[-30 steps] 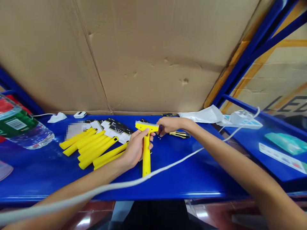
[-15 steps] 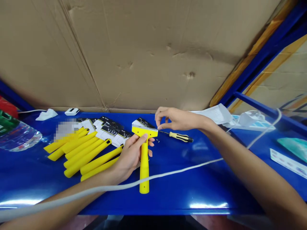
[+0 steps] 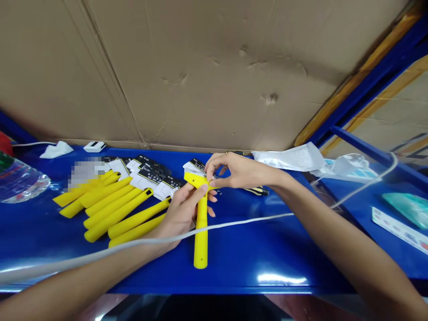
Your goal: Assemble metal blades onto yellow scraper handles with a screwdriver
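Note:
A yellow scraper (image 3: 201, 236) with a T-shaped head and a metal blade edge stands handle-down in the view's middle. My left hand (image 3: 182, 209) is closed round its neck, thumb pressed on the front below the head. My right hand (image 3: 230, 171) is at the right end of the head, thumb and forefinger pinched against it. Whatever lies between those fingertips is hidden or too small to name. A yellow-and-black screwdriver (image 3: 259, 191) lies behind my right wrist, mostly covered.
Several yellow handles (image 3: 117, 209) lie at left beside black-and-white cards (image 3: 149, 176). A white cable (image 3: 247, 221) crosses in front of my forearms. A plastic bottle (image 3: 23, 180) is at far left, a white packet (image 3: 287, 157) at back right, on the blue table (image 3: 254, 263).
My right hand has come left and slightly down, from beside the scraper's head onto its right end. The left hand keeps its grip on the scraper. The camera view has shifted a little.

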A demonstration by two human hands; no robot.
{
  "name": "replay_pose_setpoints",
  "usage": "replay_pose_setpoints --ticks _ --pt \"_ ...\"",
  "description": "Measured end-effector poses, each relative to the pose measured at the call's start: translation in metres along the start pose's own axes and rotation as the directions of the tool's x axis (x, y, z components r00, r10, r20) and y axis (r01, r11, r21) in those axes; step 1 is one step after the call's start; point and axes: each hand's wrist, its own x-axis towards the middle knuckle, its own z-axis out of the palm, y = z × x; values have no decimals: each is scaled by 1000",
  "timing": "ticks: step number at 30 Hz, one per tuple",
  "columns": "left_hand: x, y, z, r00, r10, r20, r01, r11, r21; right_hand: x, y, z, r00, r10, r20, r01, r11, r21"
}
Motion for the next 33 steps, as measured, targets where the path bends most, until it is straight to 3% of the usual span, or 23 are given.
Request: replay_pose_setpoints --ticks 6,12,15,17,21,24,28,33 --pt "7 -10 -7 998 58 9 -58 998 -13 1 8 12 989 147 17 -140 890 433" --pt "4 -5 -4 999 51 17 -51 998 -33 -14 0 30 956 284 -70 -194 794 576" --pt "3 1 -1 996 86 -21 -87 995 -53 -19 6 37 908 286 -305 -123 880 459" --pt "3 4 -2 988 146 -40 -148 987 -62 -20 12 42 895 231 -380 -115 945 305" --pt "5 11 -6 970 241 -23 -242 967 -77 -21 16 51 958 162 -239 -115 974 197" --pt "7 17 -7 970 242 -38 -244 966 -86 -23 16 55 965 143 -218 -141 990 23" --pt "11 24 -8 962 250 -113 -263 957 -123 -25 28 51 942 172 -288 -243 941 -235" --pt "14 22 -8 958 256 -125 -271 954 -124 -14 55 33 894 269 -359 -387 868 -313"
